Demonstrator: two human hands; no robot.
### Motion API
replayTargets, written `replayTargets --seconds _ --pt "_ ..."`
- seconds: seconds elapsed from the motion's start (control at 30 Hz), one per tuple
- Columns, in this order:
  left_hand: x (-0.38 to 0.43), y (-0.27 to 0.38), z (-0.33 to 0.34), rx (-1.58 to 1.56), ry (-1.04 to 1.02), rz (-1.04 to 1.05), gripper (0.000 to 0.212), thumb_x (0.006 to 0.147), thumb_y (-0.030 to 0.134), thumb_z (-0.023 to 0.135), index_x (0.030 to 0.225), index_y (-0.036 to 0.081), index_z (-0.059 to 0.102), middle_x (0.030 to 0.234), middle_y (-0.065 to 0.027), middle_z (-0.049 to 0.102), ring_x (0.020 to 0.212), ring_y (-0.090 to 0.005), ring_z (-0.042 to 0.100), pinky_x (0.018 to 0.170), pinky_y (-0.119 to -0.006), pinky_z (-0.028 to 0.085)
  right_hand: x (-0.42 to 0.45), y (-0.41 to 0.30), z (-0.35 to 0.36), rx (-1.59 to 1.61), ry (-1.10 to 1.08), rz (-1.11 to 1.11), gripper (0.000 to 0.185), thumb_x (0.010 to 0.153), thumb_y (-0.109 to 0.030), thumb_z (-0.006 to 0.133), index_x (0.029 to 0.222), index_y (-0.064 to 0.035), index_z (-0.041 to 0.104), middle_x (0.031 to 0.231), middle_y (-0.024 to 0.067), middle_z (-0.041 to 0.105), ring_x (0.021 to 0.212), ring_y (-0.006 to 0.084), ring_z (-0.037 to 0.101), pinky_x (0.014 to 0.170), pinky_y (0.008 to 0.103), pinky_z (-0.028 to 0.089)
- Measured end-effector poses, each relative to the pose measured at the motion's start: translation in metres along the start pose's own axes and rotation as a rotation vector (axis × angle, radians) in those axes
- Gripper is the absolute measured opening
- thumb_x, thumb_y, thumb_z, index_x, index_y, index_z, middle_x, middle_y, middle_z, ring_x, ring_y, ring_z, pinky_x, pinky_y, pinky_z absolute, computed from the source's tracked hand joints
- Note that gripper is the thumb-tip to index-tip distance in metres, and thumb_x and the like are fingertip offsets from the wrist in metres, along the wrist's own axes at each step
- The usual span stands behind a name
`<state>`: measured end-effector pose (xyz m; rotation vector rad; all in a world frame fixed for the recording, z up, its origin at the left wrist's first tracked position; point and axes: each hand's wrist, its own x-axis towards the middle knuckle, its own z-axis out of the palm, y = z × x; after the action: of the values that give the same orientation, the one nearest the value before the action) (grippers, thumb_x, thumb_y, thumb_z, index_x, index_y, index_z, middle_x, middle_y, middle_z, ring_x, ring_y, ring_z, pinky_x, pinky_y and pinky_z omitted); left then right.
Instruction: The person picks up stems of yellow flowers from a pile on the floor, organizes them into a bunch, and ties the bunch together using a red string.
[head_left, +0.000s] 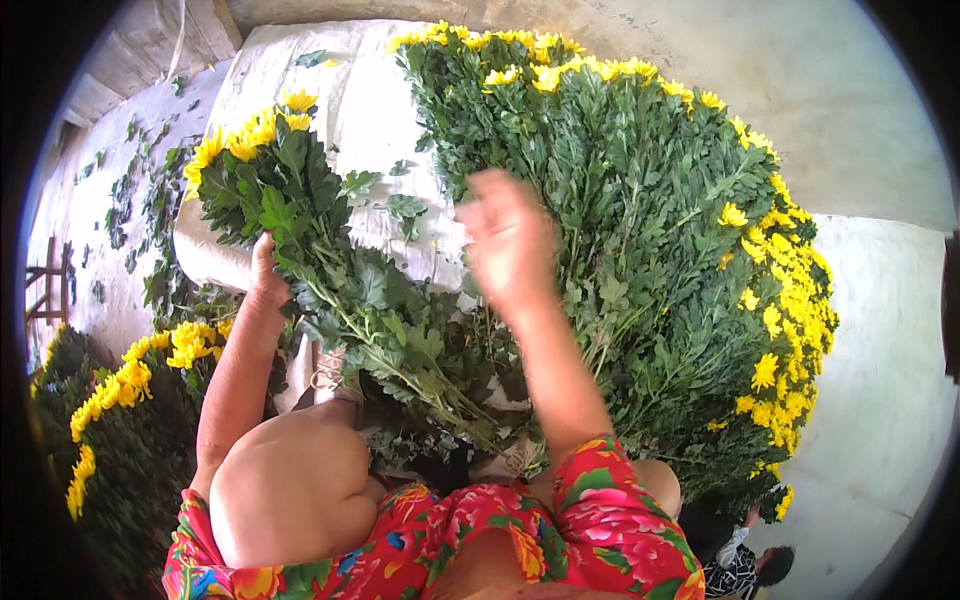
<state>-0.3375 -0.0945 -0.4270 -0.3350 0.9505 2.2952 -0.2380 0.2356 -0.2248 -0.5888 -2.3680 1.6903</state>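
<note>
My left hand (268, 276) grips a bunch of yellow chrysanthemums (300, 202) around its leafy stems. The blooms point up and to the left, and the stem ends reach down towards my feet. My right hand (510, 240) is blurred by motion and appears to hold nothing, with thumb and fingers apart. It is over the white sheet's edge, beside a large pile of cut chrysanthemums (630, 195). Those stems fan out, with yellow heads along the outer rim. Between my hands lie loose leaves (406, 208) on the white sheet (375, 90).
More bundled chrysanthemums (135, 420) stand at lower left. Fallen leaves (161, 195) litter the floor at left. A concrete wall (750, 97) rises behind the pile. Another person (739, 566) is at the lower right, with a hand near the flowers. My shoe (330, 375) is below the held bunch.
</note>
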Motion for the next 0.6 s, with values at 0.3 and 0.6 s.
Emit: replayTargets --seconds 0.3,0.6 --pt "-0.013 -0.006 0.015 0.095 0.081 -0.030 0.071 0.081 0.052 0.075 0.134 0.007 0.061 0.126 -0.0112 0.069 0.112 -0.0308 0.066 0.100 -0.050 0.053 0.082 0.097 -0.176 -0.948 0.566 0.266 0.053 0.092 -0.020 0.072 0.141 -0.0062 0.055 0.110 0.0219 0.073 0.103 0.0397 0.070 0.089 0.0504 0.054" --pt "-0.008 -0.005 0.022 -0.032 0.003 -0.097 0.060 0.087 0.047 0.066 0.130 0.006 0.064 0.123 -0.0135 0.071 0.110 -0.0326 0.067 0.098 -0.050 0.054 0.056 0.099 -0.106 -0.405 0.332 0.071 0.036 0.105 -0.020 0.061 0.139 -0.0092 0.057 0.084 0.0027 0.064 0.069 0.0117 0.054 0.061 0.0253 0.043"
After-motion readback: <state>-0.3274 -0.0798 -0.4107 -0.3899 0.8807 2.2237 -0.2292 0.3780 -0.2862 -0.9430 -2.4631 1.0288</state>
